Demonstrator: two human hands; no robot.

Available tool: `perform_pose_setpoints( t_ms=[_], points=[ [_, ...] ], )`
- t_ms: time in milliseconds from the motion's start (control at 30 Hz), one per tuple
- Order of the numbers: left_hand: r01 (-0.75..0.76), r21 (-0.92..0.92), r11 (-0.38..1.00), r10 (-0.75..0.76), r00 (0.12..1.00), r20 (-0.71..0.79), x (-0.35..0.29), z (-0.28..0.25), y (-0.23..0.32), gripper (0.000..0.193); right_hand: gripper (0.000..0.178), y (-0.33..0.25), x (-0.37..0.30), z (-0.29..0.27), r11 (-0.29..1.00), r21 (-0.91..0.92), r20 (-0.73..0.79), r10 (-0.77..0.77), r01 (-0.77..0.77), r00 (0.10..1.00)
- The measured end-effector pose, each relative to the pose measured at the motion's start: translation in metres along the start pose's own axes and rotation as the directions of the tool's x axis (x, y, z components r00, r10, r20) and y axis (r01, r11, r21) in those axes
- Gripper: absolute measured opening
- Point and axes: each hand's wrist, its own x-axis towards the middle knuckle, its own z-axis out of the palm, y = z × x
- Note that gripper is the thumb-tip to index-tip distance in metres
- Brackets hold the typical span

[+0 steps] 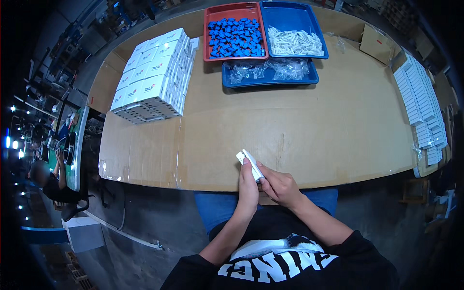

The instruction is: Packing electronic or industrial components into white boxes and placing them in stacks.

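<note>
Hands (283, 187) hold white object (253, 166); boxes (145, 84) bear print, shirt (362, 266) white lettering.

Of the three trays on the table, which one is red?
The back-left tray, holding small blue pieces; the back-right tray and the front tray are both blue.

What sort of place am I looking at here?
Probably a workshop or small factory floor: a stack of white boxes and a red tray full of small blue parts stand on the brown table, and another person is at a green-topped bench.
</note>
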Motion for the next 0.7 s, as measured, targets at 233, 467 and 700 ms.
perform_pose_setpoints(
  t_ms=[233, 467, 700],
  points=[
    [-0.005, -0.062, 0.998, 0.000, 0.997, -0.082, -0.005, 0.007, 0.003, 0.054, 0.037, -0.002, -0.002, 0.002, 0.999, -0.041, -0.027, -0.009, 0.008, 1.000],
    [0.034, -0.109, 0.993, -0.032, 0.999, 0.017, 0.001, -0.004, 0.009, 0.060, 0.036, -0.007, 0.005, 0.003, 0.997, 0.036, -0.012, 0.069, -0.068, 0.998],
    [-0.241, 0.011, 0.970, 0.233, 0.949, 0.213, 0.002, -0.018, 0.026, 0.080, 0.033, -0.016, 0.021, -0.016, 0.778, 0.399, 0.092, 0.493, -0.485, 0.865]
  ],
)
